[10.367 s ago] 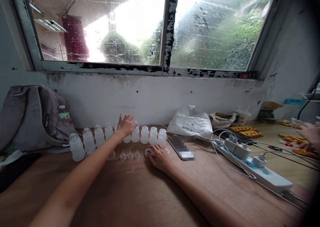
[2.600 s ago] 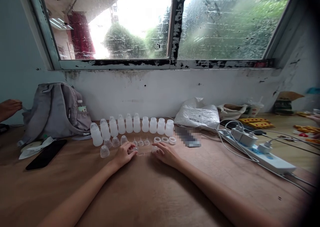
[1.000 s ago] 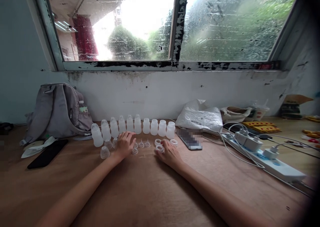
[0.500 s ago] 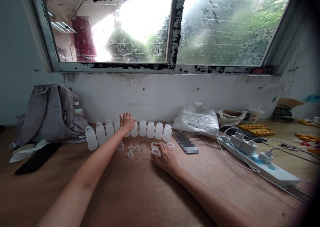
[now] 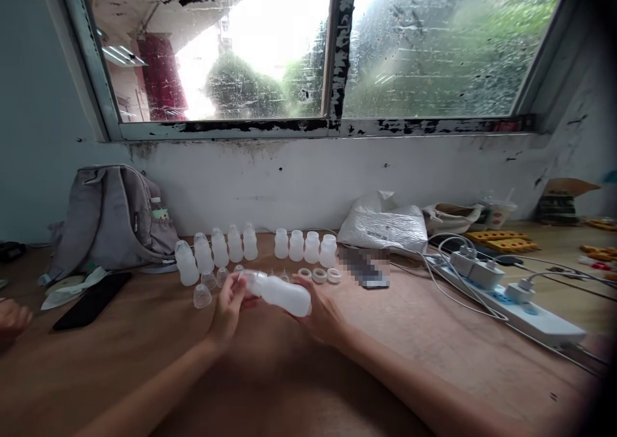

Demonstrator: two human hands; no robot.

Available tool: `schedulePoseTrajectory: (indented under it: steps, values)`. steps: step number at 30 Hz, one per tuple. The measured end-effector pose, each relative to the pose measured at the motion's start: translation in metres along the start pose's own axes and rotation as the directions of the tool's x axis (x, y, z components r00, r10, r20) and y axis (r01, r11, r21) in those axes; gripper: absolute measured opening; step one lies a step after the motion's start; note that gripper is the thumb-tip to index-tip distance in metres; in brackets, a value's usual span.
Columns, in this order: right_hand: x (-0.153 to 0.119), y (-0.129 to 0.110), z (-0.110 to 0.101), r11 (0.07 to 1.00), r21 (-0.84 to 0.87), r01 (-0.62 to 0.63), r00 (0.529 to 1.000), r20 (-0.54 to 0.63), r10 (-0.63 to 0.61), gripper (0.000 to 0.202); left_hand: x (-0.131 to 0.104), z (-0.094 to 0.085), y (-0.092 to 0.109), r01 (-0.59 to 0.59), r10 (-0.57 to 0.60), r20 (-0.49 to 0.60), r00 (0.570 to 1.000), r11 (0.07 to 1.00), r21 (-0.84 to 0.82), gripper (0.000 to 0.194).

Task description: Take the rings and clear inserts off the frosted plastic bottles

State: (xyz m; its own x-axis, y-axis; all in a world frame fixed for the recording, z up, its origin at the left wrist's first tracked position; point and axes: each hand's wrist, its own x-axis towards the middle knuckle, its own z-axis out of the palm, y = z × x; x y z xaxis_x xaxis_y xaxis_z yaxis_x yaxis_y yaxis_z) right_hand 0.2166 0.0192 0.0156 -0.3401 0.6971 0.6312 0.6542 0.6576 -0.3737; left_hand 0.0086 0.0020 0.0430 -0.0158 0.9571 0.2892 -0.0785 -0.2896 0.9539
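Observation:
A frosted white baby bottle [image 5: 285,295] lies tilted nearly sideways between my hands, above the near middle of the table. My left hand [image 5: 232,303] grips its clear-capped end, and my right hand [image 5: 315,308] is closed round its base. Behind, a row of capped baby bottles [image 5: 220,249] stands at the left. Several open-necked bottles [image 5: 296,247] stand at the right. Clear dome caps [image 5: 202,297] lie left of my left hand. White rings [image 5: 319,275] lie just beyond my right hand. Clear nipples [image 5: 284,276] are partly hidden behind the held bottle.
A grey backpack [image 5: 113,218] and a black phone-like slab [image 5: 91,301] are at the left. Another person's hand [image 5: 14,318] rests at the left edge. On the right are a phone [image 5: 373,275], a silver bag [image 5: 385,225] and a power strip [image 5: 544,328] with looping cables.
My left hand has come back from the bottle row. My right hand has left the rings, and both hands now hold a bottle. Another person's hand has appeared at the left edge.

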Motion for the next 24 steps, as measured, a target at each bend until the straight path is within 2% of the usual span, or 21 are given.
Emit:
schedulePoseTrajectory:
  steps: [3,6,8,11,13,15,17,18,19,21,24]
  values:
    - [-0.008,-0.007,0.006,0.987,0.150,-0.060,0.991,0.131,0.040,0.053,-0.017,-0.009,-0.026,0.169,-0.168,0.019,0.986,0.978,-0.122,0.034]
    - [-0.012,-0.015,0.010,0.919,0.359,-0.161,0.984,0.126,0.123,0.062,-0.018,-0.014,-0.034,0.188,-0.185,0.032,0.982,0.974,-0.129,0.035]
    - [-0.011,-0.021,0.012,0.767,0.552,-0.327,0.945,0.208,0.254,0.057,-0.017,-0.014,-0.032,0.182,-0.179,0.057,0.982,0.981,-0.060,0.039]
    - [-0.009,-0.027,0.014,0.463,0.704,-0.539,0.838,0.388,0.385,0.040,-0.018,-0.014,-0.029,0.176,-0.199,0.164,0.966,0.974,0.145,0.043]
    - [-0.008,-0.029,0.017,0.378,0.726,-0.575,0.804,0.415,0.425,0.035,-0.021,-0.015,-0.028,0.045,-0.127,0.226,0.966,0.941,0.337,0.041]
    - [-0.007,-0.028,0.019,0.363,0.727,-0.582,0.794,0.413,0.447,0.032,-0.023,-0.019,-0.027,-0.169,0.009,0.280,0.960,0.817,0.552,0.036]
    - [-0.006,-0.025,0.020,0.344,0.731,-0.589,0.784,0.412,0.464,0.029,-0.023,-0.026,-0.027,-0.344,0.114,0.351,0.929,0.615,0.710,0.031]
    - [-0.006,-0.021,0.019,0.320,0.740,-0.591,0.774,0.409,0.483,0.028,-0.022,-0.031,-0.028,-0.396,0.143,0.381,0.914,0.522,0.756,0.029]
    - [-0.005,-0.017,0.018,0.290,0.754,-0.590,0.762,0.401,0.508,0.028,-0.020,-0.038,-0.029,-0.425,0.159,0.398,0.903,0.448,0.786,0.029]
    - [-0.005,-0.005,0.012,0.232,0.786,-0.572,0.736,0.368,0.568,0.029,-0.015,-0.054,-0.031,-0.428,0.176,0.390,0.904,0.366,0.827,0.032]
    - [-0.005,0.010,0.001,0.229,0.811,-0.539,0.734,0.318,0.600,0.030,-0.007,-0.076,-0.030,-0.361,0.216,0.302,0.929,0.340,0.868,0.030]
